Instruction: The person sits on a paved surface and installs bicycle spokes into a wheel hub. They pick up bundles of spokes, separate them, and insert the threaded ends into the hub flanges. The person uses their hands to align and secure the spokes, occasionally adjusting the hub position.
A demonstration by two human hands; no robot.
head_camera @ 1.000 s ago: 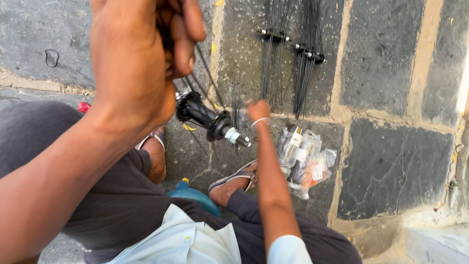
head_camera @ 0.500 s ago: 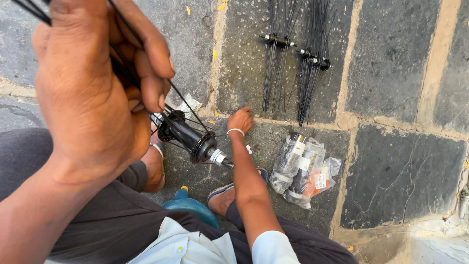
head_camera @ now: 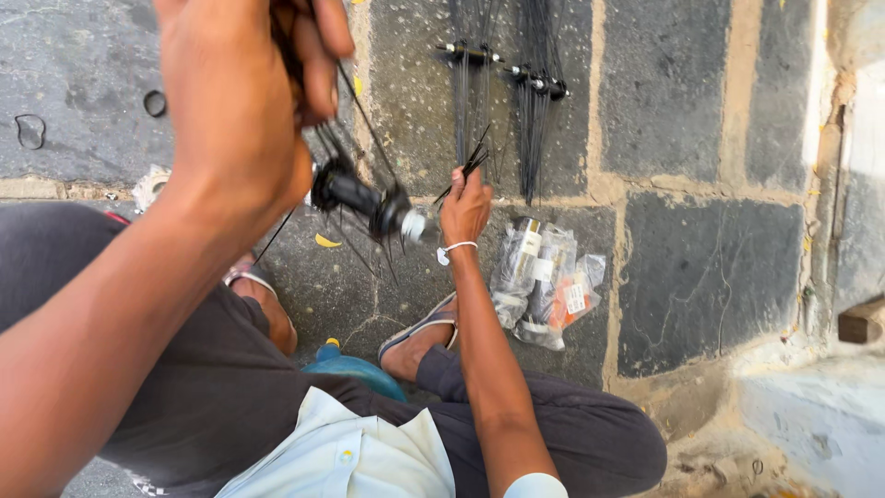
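Landmark: black wheel hub (head_camera: 369,198), hanging above the stone paving in front of the seated person's knees.

Left hand (head_camera: 235,101): raised close to the camera, above and left of the hub, fingers closed tight around a gathered bunch of thin black spokes (head_camera: 355,101) that run down into the hub's flange. The hub appears to hang from these spokes.

Right hand (head_camera: 466,207): just right of the hub's silver axle end (head_camera: 417,224), fingers pinched narrow on a few loose spokes (head_camera: 472,164) whose tips fan up and away from the hub. A white band sits at the wrist.

Beyond the hub, on the paving: two bundles of black spokes (head_camera: 530,120) laid out straight, bound at the top. Right of the hub and just below the right hand: clear plastic packets of parts (head_camera: 544,277). Below the hub: sandalled feet and a blue object, partly hidden.

Handling judgement:
- Hub: compact metal, likely the heaviest item; rigid; smooth barrel, so best gripped at the barrel between flanges or at the axle end.
- Spokes: light, springy wire; stiff lengthwise but they bend and whip sideways. Thin and slick singly, so a pinch near the end gives best control.
- Spokes hanging from the flange tangle easily; holding them bunched keeps them sorted.
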